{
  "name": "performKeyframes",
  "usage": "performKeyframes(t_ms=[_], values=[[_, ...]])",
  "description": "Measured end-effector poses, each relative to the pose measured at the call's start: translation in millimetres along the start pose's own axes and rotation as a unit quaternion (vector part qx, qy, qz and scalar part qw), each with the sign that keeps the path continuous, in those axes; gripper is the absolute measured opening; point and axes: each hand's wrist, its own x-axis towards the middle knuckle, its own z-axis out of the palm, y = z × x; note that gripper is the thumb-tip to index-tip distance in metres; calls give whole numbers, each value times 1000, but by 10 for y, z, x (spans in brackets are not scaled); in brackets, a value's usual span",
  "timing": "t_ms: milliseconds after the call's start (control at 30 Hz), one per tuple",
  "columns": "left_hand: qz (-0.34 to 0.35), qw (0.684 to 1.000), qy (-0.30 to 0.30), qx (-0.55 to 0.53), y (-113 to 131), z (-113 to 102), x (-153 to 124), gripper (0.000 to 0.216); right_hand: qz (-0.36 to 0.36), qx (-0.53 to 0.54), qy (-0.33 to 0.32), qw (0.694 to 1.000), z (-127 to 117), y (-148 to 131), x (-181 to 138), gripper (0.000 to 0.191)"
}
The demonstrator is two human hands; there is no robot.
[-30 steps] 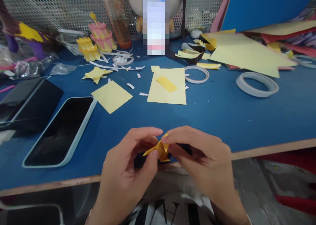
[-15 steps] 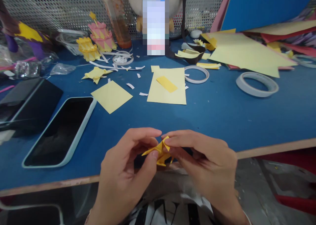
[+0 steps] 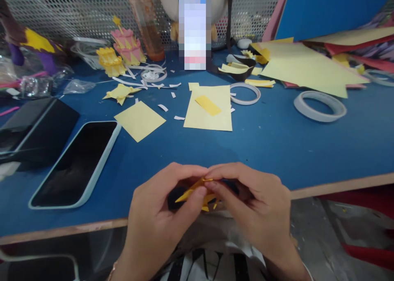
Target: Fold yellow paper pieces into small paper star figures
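Note:
A small folded yellow paper piece (image 3: pixel 189 192) with several pointed tips is held just over the table's front edge. My left hand (image 3: pixel 168 203) pinches it between thumb and index finger. On its other side, my right hand (image 3: pixel 250 199) grips an upper corner with thumb and fingertips, which nearly meet those of the left. The fingers cover much of the fold. Farther up the table lie a pale yellow square sheet (image 3: pixel 140 120) and a larger pale sheet (image 3: pixel 189 112) with a darker yellow strip (image 3: pixel 208 105) on top.
At left are a phone in a light blue case (image 3: pixel 76 166) and a black box-like object (image 3: pixel 46 129). Tape rolls (image 3: pixel 320 116) lie at right. A folded paper star (image 3: pixel 121 93), small paper cakes (image 3: pixel 127 47), white scraps and a lit, blurred screen (image 3: pixel 195 34) stand or lie behind.
My left index finger has come down onto the paper, and both hands have closed in together. The paper's raised corner now lies flatter between the fingertips.

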Motion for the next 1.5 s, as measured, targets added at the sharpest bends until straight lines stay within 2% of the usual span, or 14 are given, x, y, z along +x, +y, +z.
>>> performKeyframes(t_ms=[167,300,467,567,900,1067,1200,1367,1500], values=[[10,999,46,8,-6,26,3,20,-17,9,-13,1000,-19,25,-11,17],[36,998,52,9,-14,21,13,19,-16,7,-9,1000,-22,34,-13,18],[21,997,61,35,-9,8,0,22,-20,9,-13,1000,-8,27,0,19],[18,997,76,24,-4,21,-14,22,-11,16,-14,1000,-2,22,1,18],[-16,997,76,-15,-1,53,-7,22,11,-2,-6,1000,22,28,-21,16],[-7,994,107,-7,10,41,-9,23,40,75,-46,995,-4,35,-33,16],[-7,990,139,17,7,50,2,27,57,142,-68,986,-3,67,-47,33],[-4,991,131,4,-3,46,-1,18,37,116,-27,992,28,82,-57,23],[-15,997,64,-44,-11,11,-4,16,12,102,-9,995,22,62,-37,22]])
